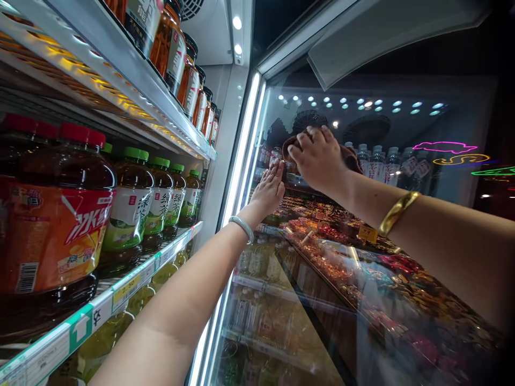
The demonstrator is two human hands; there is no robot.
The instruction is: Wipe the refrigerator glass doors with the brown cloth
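Note:
A glass door stands in front of me, full of reflections. Against its upper part my right hand, with a gold bangle on the wrist, presses a dark brown cloth. The cloth shows past both sides of the hand, its middle hidden under the palm. Lower and to the left, my left hand lies flat against the glass with fingers stretched and holds nothing. A pale green bangle circles that wrist.
Drinks shelves run along the left, with red-capped bottles, green-capped tea bottles and amber jars above. A price-tag rail edges the middle shelf. An upright light strip lines the door's hinge side. Heaped packaged goods appear in the glass.

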